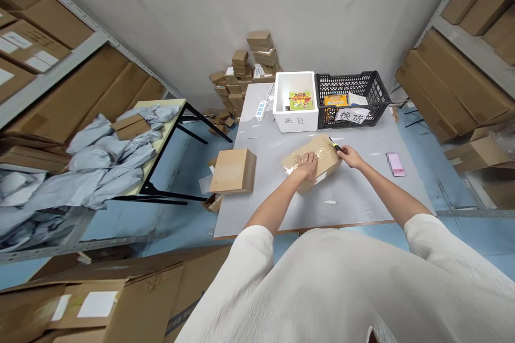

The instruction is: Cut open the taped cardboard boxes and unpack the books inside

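A brown cardboard box with shiny clear tape on its top lies at an angle on the grey table. My left hand rests flat on the box top, its fingers spread and holding nothing. To the right, my right hand is closed around the handle of a black and yellow utility knife. The knife's tip points up and left, over the right end of the box. Whether the blade touches the tape is too small to tell.
A white foam bin and a black crate stand at the table's back. Another cardboard box sits at the left edge, a pink phone-like object at the right. Grey parcels cover a side table.
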{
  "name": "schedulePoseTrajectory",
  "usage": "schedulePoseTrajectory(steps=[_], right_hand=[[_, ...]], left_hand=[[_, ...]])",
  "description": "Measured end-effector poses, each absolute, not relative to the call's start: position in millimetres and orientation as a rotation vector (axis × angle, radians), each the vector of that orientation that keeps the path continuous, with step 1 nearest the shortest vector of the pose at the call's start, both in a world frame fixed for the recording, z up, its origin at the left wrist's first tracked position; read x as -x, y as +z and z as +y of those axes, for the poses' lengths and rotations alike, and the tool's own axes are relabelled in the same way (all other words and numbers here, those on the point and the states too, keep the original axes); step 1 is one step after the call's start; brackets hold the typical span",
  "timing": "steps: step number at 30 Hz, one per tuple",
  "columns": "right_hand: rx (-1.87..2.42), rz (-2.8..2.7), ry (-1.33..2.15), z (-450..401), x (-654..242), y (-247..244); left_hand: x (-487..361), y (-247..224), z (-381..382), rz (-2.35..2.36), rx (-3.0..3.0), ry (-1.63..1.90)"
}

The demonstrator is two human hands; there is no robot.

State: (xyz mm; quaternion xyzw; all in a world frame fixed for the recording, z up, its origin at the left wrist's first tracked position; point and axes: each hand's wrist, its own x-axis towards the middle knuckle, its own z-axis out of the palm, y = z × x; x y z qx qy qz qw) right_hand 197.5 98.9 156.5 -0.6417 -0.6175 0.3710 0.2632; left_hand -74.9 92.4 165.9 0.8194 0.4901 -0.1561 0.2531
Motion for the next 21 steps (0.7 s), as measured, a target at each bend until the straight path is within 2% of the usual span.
schedulePoseTrajectory(steps=[6,11,14,21], right_hand=[[1.765,-1.439,1.272,60,-185,155],[1.602,-1.241,1.547,49,-191,163],[1.616,-1.239,1.512,51,-206,170],[1.743,-1.351,1.457,62,-246,179]], left_hand=[[102,175,97,1.306,-2.321,-0.307],[81,187,90,1.321,-2.352,-0.118],[59,190,90,1.322,-2.355,-0.074],[40,187,97,1.315,-2.389,-0.219]])
